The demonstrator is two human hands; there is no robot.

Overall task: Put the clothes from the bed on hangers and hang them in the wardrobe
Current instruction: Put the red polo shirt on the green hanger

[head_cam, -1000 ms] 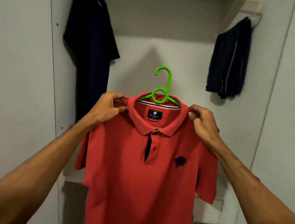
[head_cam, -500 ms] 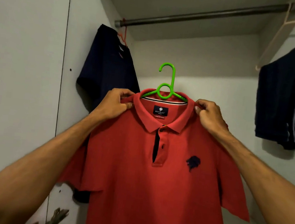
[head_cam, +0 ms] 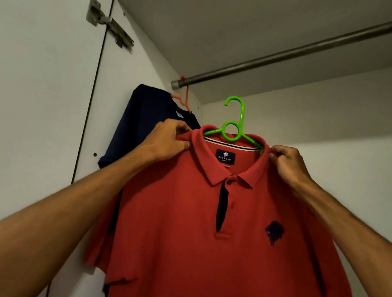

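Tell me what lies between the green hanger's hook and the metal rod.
Nothing. In the head view the stretch from green hanger to metal rod is bare; only wardrobe panel shows behind.

Both my arms are up and stretched out ahead of me, forearms bare. My left hand (head_cam: 166,142) is curled, pinching the shirt (head_cam: 190,257) at the shoulder right by the collar. My right hand (head_cam: 288,166) pinches the other shoulder the same way, about level.
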